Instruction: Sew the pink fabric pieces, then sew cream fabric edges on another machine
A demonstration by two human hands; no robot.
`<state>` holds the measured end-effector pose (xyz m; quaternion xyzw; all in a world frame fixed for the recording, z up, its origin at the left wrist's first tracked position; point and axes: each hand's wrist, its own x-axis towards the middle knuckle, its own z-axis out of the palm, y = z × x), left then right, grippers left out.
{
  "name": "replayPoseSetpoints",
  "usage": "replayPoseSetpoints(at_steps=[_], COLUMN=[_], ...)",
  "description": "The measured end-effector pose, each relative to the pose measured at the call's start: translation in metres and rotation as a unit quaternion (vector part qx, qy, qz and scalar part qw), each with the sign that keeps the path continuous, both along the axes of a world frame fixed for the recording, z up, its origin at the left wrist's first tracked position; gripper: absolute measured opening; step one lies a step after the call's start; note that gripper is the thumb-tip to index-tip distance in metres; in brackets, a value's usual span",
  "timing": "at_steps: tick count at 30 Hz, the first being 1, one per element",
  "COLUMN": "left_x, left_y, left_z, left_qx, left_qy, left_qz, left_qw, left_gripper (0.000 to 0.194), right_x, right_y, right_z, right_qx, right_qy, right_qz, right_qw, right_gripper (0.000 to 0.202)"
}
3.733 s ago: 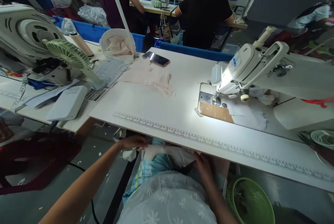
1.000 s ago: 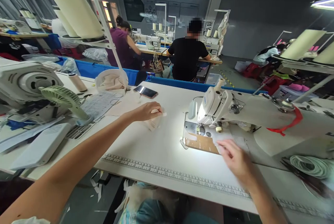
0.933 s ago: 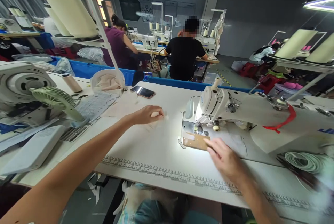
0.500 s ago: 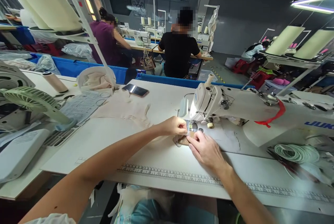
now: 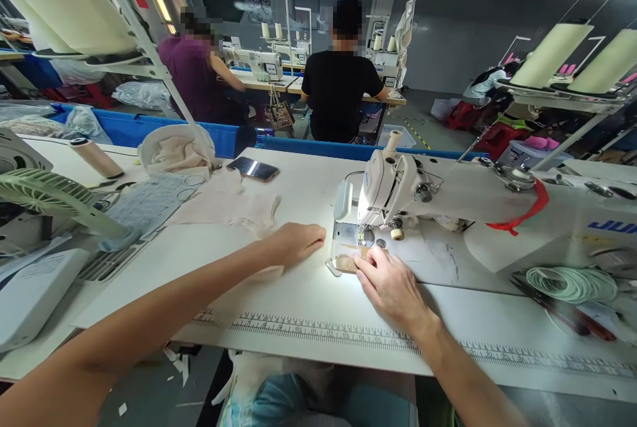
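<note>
While our left hand [image 5: 297,243] lies palm down on the white worktop [image 5: 308,307], its grip loosely curled on the pale fabric piece [image 5: 263,272] beneath it, our right hand [image 5: 393,288] rests just beside the sewing machine [image 5: 393,191]. Its fingertips [image 5: 359,264] press flat, pinching nothing, on the small tan piece [image 5: 346,262] at the needle plate. More beige fabric [image 5: 229,205] lies toward the far left edge, near a phone [image 5: 252,169]. A printed ruler [image 5: 348,337] runs along the near edge.

Head camera looks forward-down, close over table [image 5: 308,294].
</note>
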<state>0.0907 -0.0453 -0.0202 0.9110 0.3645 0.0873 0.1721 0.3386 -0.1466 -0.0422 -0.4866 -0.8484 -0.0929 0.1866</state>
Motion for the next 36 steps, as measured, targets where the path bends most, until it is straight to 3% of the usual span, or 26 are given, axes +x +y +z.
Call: replayPoseSetpoints(at_steps=[3, 5, 9, 13, 16, 19, 28, 36], left_x=[-0.011, -0.008, 0.021, 0.055, 0.066, 0.067, 0.069, 0.071], left_y=[0.004, -0.003, -0.019, -0.015, -0.007, -0.005, -0.014, -0.015], left_z=[0.014, 0.029, 0.048, 0.031, 0.009, -0.003, 0.002, 0.004], left_qx=[0.065, 0.060, -0.081, -0.170, -0.181, -0.167, -0.170, -0.152], left_qy=[0.048, 0.028, -0.062, -0.124, -0.113, -0.084, -0.069, -0.058], left_qz=[0.074, 0.084, 0.016, 0.023, 0.085, 0.124, 0.149, 0.160], left_qw=[0.994, 0.994, 0.995, 0.977, 0.973, 0.975, 0.972, 0.973], left_gripper=[0.020, 0.020, 0.019, 0.014, 0.012, 0.013, 0.012, 0.013], right_x=[-0.002, -0.003, -0.004, -0.004, -0.004, -0.004, 0.000, 0.009], right_y=[0.000, 0.000, 0.000, 0.000, 0.000, 0.000, -0.004, -0.002], right_z=[-0.001, -0.001, -0.003, -0.001, 0.000, 0.000, -0.003, -0.003], right_qx=[0.006, 0.011, 0.017, 0.006, 0.005, 0.003, 0.036, 0.008], right_qy=[-0.002, -0.008, -0.025, -0.033, -0.031, -0.030, 0.003, 0.047], right_qz=[-0.003, -0.005, -0.007, -0.014, -0.011, -0.008, -0.023, -0.033], right_qw=[1.000, 1.000, 1.000, 0.999, 0.999, 1.000, 0.999, 0.998], right_gripper=[0.028, 0.028, 0.029, 0.025, 0.023, 0.025, 0.029, 0.029])
